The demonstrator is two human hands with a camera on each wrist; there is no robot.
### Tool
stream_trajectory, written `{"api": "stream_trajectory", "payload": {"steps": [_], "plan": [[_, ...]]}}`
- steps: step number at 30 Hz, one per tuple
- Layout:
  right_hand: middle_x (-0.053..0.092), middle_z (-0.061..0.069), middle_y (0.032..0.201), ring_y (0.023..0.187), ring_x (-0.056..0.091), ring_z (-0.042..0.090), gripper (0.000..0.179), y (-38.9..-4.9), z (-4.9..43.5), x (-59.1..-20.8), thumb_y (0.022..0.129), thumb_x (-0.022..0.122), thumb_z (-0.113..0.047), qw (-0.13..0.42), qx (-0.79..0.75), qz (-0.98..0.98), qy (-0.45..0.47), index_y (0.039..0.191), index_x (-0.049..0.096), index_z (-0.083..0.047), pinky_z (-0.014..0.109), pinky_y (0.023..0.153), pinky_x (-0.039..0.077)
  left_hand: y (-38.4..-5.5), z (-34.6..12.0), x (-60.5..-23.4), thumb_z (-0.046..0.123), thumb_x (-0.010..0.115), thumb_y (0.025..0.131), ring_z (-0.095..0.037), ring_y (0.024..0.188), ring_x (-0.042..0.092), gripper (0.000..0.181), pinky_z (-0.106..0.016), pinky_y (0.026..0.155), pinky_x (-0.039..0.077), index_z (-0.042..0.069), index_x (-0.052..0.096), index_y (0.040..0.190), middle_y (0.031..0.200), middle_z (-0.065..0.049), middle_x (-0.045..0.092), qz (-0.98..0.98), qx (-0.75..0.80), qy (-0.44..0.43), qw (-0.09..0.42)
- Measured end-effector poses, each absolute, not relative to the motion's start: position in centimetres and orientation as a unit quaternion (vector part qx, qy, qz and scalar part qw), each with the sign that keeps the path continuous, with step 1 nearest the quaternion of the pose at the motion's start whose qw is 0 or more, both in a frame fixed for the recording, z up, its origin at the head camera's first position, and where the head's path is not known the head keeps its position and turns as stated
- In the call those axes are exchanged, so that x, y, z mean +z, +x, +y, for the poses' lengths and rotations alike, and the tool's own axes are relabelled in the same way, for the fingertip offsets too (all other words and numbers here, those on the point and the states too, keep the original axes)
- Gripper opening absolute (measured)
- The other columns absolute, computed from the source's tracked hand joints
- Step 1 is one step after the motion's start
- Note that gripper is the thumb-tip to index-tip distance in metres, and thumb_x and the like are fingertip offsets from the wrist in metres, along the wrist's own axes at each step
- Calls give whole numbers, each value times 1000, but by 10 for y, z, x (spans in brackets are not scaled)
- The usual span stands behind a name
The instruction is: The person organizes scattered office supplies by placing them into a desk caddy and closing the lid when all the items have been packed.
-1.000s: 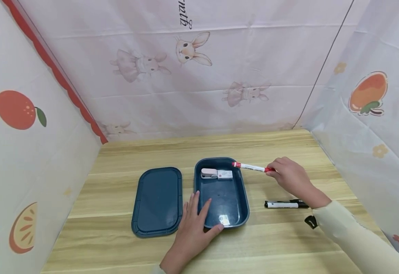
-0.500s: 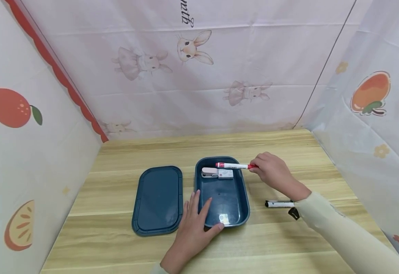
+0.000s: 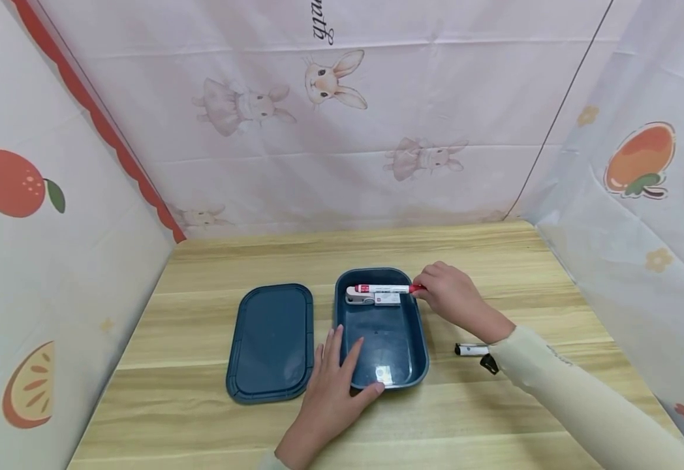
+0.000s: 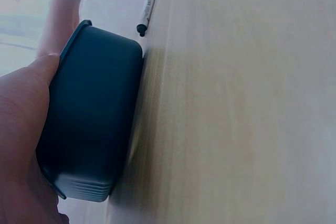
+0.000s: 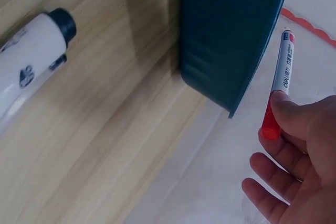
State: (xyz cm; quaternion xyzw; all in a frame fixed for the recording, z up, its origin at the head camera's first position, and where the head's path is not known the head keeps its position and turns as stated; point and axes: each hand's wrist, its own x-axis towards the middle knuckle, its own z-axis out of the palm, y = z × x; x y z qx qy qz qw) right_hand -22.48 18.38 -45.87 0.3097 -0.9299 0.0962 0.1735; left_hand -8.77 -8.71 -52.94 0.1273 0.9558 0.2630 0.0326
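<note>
My right hand (image 3: pixel 450 295) pinches a red-capped white marker (image 3: pixel 384 288) by its red end, between thumb and index finger. The marker lies level over the far part of a dark blue plastic box (image 3: pixel 377 343), above a pale stapler (image 3: pixel 352 297) and a small white carton (image 3: pixel 387 299) inside it. Spread fingers of my left hand (image 3: pixel 330 395) rest at the box's near left corner, thumb at the near rim. In the right wrist view, the marker (image 5: pixel 283 64) points away past the box wall (image 5: pixel 226 30).
A matching blue lid (image 3: pixel 271 343) lies flat left of the box. On the right, a black-capped marker (image 3: pixel 472 350) is partly hidden by the right forearm; a second black pen beside it is mostly covered. Printed cloth walls enclose the wooden table (image 3: pixel 213 267).
My right hand has carried the red marker left and slightly down, from the box's right rim to over the stapler and carton. The left hand and box have stayed put.
</note>
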Motion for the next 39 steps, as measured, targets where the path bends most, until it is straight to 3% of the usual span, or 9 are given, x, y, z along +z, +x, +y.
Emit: {"api": "stream_trajectory", "payload": {"steps": [25, 32, 39], "plan": [[71, 1, 89, 86, 58, 22, 12, -224, 157, -470, 88, 80, -22, 183, 32, -917, 352, 91, 76, -11, 36, 78, 54, -86, -89, -528, 81, 46, 88, -29, 158, 3, 87, -60, 125, 8, 31, 32, 159, 171, -6, -1, 955, 261, 136, 21], [71, 1, 89, 88, 55, 23, 15, -226, 150, -474, 91, 77, -27, 173, -1, -921, 349, 89, 76, -13, 38, 84, 49, -86, -89, -527, 80, 47, 88, -29, 157, 3, 87, -60, 125, 8, 31, 32, 159, 171, -5, -2, 955, 262, 134, 23], [71, 2, 86, 86, 54, 25, 19, -231, 146, -479, 90, 77, -31, 188, -28, -918, 348, 85, 75, -13, 38, 80, 42, -86, -89, -527, 80, 47, 88, -28, 158, 3, 87, -60, 125, 8, 31, 32, 159, 171, -6, -1, 955, 261, 137, 25]]}}
